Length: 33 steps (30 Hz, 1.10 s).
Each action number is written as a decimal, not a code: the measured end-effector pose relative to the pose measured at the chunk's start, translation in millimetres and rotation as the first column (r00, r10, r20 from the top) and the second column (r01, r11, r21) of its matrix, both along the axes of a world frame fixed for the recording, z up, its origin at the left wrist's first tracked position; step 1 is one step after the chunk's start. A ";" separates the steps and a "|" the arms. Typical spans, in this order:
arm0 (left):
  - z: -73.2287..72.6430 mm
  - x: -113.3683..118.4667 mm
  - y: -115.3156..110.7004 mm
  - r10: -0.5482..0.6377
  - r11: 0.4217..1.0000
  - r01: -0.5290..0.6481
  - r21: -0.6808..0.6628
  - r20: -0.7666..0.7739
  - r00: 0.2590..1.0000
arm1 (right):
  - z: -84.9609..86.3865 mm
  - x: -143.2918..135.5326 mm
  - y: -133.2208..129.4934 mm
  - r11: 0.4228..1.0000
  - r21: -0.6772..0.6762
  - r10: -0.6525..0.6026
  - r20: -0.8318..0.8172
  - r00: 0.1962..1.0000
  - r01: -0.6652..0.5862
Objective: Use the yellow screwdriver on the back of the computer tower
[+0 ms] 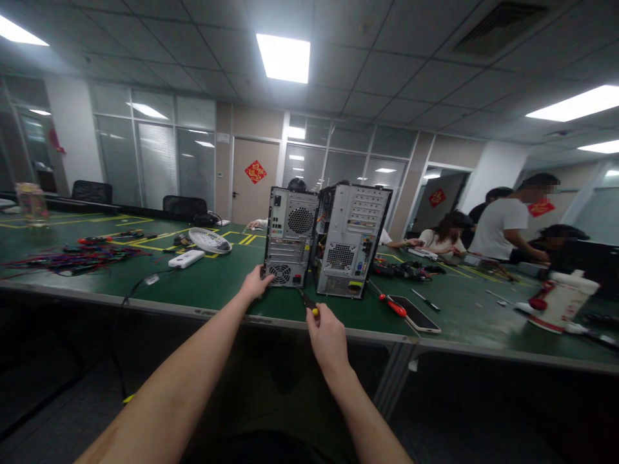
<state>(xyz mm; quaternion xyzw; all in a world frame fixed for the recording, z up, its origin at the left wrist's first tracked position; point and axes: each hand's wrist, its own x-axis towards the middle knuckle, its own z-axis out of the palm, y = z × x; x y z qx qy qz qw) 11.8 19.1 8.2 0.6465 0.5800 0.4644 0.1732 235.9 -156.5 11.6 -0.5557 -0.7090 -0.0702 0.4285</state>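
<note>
Two desktop computer cases stand upright side by side with their metal backs toward me. The narrower computer case (289, 240) is on the left, and the wider computer case (355, 238) is on the right. My left hand (255, 285) grips the lower left edge of the narrower one, thumb on its back panel and the other fingers partly hidden along its side. In my right hand (327, 328) is a screwdriver (308, 301) with a black and yellow handle. It points up and left at the bottom right corner of the narrower case; whether the tip touches, I cannot tell.
On the green table (227, 290), a red screwdriver (394, 305) lies by a phone (414, 314). Cable bundles (91, 256), a white power strip (186, 259) and a white basket (209, 240) are at left. A white cup (563, 299) stands at right. Several people sit or stand beyond.
</note>
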 end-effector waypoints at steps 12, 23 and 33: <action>2.9 1.5 -2.9 0.009 1.000 -0.009 -0.020 -0.008 1.000 | -3.2 -0.5 1.5 0.999 0.018 -0.049 0.053 0.997 0.048; 2.3 2.2 -2.6 0.022 1.000 -0.022 -0.010 -0.012 1.000 | -6.4 -0.6 4.0 0.997 0.056 -0.054 0.029 0.998 0.052; 4.0 2.0 -4.4 0.008 1.000 -0.008 -0.030 -0.009 1.000 | -6.5 1.2 5.0 0.996 0.076 -0.049 0.034 0.998 0.046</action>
